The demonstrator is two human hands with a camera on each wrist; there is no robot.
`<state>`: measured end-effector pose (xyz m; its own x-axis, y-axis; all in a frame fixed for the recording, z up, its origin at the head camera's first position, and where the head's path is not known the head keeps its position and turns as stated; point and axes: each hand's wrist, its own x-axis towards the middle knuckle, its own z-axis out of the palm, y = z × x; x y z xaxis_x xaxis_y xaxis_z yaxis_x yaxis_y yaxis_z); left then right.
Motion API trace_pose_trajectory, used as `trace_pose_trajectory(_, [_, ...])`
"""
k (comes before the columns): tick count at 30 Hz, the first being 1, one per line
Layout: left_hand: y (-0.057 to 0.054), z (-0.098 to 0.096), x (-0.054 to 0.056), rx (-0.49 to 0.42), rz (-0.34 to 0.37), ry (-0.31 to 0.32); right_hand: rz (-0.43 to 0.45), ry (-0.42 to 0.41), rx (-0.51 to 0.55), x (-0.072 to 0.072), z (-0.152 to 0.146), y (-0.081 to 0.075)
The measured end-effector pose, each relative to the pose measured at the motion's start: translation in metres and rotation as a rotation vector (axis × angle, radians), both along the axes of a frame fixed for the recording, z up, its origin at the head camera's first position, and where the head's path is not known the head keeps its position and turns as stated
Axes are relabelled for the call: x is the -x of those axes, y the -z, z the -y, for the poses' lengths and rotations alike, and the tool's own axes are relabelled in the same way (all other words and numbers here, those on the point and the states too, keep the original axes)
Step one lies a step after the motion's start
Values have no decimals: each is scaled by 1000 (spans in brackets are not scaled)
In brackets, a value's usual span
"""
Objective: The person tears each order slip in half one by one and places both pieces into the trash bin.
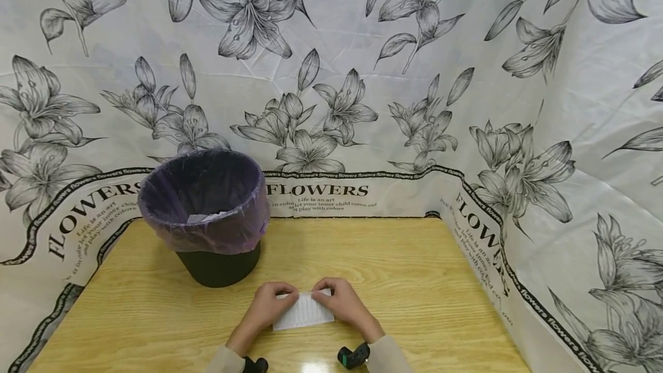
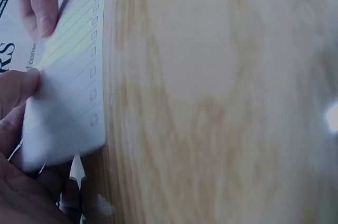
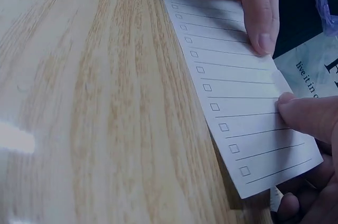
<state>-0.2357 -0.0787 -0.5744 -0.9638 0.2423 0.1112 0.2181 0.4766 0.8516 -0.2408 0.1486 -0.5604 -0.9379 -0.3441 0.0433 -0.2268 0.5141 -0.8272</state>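
Both hands hold a white slip of lined paper (image 1: 304, 311) printed with a row of small checkboxes. My left hand (image 1: 273, 305) pinches its upper edge on the left, thumb on the near face. A short way along that same edge, my right hand (image 1: 343, 304) pinches it too. In the right wrist view the paper (image 3: 232, 84) is tilted, its checkbox edge close to the wood. The right thumb (image 3: 303, 113) presses its face there, with fingers curled behind. The left wrist view shows the paper (image 2: 71, 92) at its left side, partly blurred.
A black bin (image 1: 220, 266) lined with a purple plastic bag (image 1: 243, 232) stands left of the hands, white paper pieces (image 1: 207, 217) inside. The wooden table (image 1: 393, 258) is bordered by a flower-printed cloth (image 1: 331, 131) at the back and sides. Each wrist wears a black device.
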Motion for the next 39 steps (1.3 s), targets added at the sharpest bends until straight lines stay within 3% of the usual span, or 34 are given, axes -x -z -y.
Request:
trace_pose_trajectory(11, [0,13,-2,-43,19,-107,-2,81,28,2,-5,3])
trace_pose_trajectory(39, [1,20,-4,-99,23,-118,25,113,107,2,-4,1])
